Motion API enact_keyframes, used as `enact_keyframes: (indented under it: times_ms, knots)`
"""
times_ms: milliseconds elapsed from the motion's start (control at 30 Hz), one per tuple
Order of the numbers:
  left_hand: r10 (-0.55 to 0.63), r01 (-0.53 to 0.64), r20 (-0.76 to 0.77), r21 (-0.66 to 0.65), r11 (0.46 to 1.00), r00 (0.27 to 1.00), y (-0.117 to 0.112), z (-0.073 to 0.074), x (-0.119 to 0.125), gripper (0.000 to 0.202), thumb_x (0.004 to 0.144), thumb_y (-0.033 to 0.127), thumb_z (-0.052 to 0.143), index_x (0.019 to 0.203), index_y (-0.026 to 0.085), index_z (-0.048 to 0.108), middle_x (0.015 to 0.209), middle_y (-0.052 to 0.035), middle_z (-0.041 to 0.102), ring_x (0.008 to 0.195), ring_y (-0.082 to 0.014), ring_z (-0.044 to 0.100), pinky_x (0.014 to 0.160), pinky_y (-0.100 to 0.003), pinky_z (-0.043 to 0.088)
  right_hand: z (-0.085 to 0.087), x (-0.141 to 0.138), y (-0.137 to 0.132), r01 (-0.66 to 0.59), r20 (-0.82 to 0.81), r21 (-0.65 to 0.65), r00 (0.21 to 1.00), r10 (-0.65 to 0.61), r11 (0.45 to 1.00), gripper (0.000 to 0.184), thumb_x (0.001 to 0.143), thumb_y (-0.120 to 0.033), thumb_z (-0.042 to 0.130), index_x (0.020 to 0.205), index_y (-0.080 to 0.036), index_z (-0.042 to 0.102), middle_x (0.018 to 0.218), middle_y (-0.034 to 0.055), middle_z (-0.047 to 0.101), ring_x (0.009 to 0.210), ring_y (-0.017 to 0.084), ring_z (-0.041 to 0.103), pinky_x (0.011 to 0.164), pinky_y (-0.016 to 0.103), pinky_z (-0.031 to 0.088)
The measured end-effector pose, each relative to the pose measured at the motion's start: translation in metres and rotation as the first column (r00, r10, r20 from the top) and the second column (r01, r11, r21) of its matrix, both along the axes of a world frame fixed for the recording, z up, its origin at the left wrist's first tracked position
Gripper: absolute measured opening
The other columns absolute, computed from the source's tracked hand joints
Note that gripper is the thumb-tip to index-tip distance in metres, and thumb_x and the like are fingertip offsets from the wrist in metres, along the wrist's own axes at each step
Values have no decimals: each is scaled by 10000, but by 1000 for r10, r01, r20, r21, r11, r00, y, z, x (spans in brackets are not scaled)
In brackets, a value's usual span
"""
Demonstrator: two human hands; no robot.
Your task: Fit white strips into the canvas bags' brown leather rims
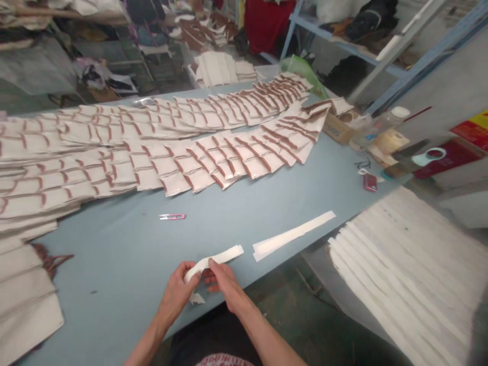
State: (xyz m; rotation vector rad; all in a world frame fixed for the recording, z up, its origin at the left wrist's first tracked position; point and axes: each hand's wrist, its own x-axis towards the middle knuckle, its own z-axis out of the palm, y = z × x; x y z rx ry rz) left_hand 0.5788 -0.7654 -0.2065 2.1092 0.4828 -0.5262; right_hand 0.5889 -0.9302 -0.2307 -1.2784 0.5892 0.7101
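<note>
A white strip [224, 255], which looks like folded fabric or paper, is held between my two hands near the table's front edge. My left hand [182, 284] grips its left end with the thumb on top. Further along, my right hand [223, 279] pinches the strip's middle between thumb and fingers, and its right end sticks out freely. A small white scrap [197, 298] lies just below my hands. To the right, more white strips [293, 235] rest overlapped on the table. Pink-handled thread snips [173, 217] lie beyond my left hand.
Long overlapping rows of cream fabric pieces with brown edges [213, 162] cover the far part of the blue-grey table [125, 244]. More cream pieces [30, 300] are stacked at left. A cardboard box [337, 128] and a clear jar [392, 119] stand at right, beyond a stack of white sheets [415, 264].
</note>
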Motion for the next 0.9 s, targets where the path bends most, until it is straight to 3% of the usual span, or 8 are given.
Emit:
enact_keyframes:
  times_ms: [133, 300, 433, 533, 633, 733, 800, 900]
  knots:
    - [66, -61, 110, -45, 997, 992, 15, 34, -17, 370, 840, 438, 719, 1140, 225, 686, 948, -22, 783, 833, -278, 722, 800, -414, 565, 31, 5, 41, 114, 103, -24, 988, -111, 993, 355, 956, -575, 605, 1009, -224, 626, 1007, 84, 731, 921, 228, 726, 725, 298, 615]
    - [150, -124, 165, -158, 980, 975, 61, 87, -43, 815, 717, 504, 832, 1445, 217, 606, 1186, -94, 824, 984, -348, 757, 892, -439, 586, 92, 14, 81, 98, 264, 46, 959, -106, 994, 389, 870, -583, 689, 960, -209, 629, 814, 16, 666, 704, 174, 637, 585, 261, 557]
    - [230, -145, 113, -501, 854, 967, 100, 125, -60, 836, 799, 657, 793, 1490, 225, 604, 1243, -108, 822, 1013, -346, 766, 819, -380, 615, 145, 21, 106, 42, 379, 79, 923, -69, 996, 378, 870, -571, 700, 927, -203, 631, 743, -17, 616, 649, 142, 589, 551, 238, 530]
    - [242, -141, 91, -598, 789, 966, 123, 148, -64, 746, 884, 841, 575, 1255, 228, 780, 1145, -106, 838, 1015, -352, 745, 846, -395, 612, 176, 23, 123, -44, 458, 60, 889, 12, 997, 372, 865, -557, 727, 907, -198, 637, 681, -37, 594, 581, 125, 570, 518, 231, 507]
    - [229, -164, 11, -661, 732, 973, 139, 163, -63, 838, 884, 920, 428, 1009, 205, 846, 925, -113, 816, 833, -312, 703, 781, -400, 598, 194, 24, 138, -143, 517, 9, 848, 118, 990, 373, 859, -553, 744, 859, -194, 641, 601, -52, 576, 491, 107, 538, 472, 221, 463]
    - [179, -139, -17, -702, 699, 984, 148, 173, -61, 837, 898, 910, 435, 979, 181, 838, 819, -100, 762, 710, -259, 636, 684, -367, 559, 203, 26, 147, -206, 551, -39, 812, 193, 978, 378, 870, -556, 732, 801, -200, 625, 559, -53, 575, 454, 96, 511, 441, 209, 426]
    - [161, -86, 46, -687, 722, 986, 150, 180, -60, 792, 916, 892, 477, 1002, 187, 826, 838, -91, 756, 729, -261, 640, 680, -361, 565, 207, 29, 151, -243, 570, -74, 786, 241, 967, 373, 879, -551, 723, 790, -204, 619, 550, -54, 580, 447, 94, 501, 428, 202, 404]
    - [208, -71, 168, -589, 805, 964, 146, 191, -54, 651, 905, 809, 617, 1044, 205, 816, 889, -70, 779, 808, -282, 682, 740, -365, 597, 214, 37, 151, -290, 597, -123, 742, 305, 949, 316, 887, -485, 733, 782, -211, 616, 527, -72, 550, 437, 88, 468, 415, 190, 347]
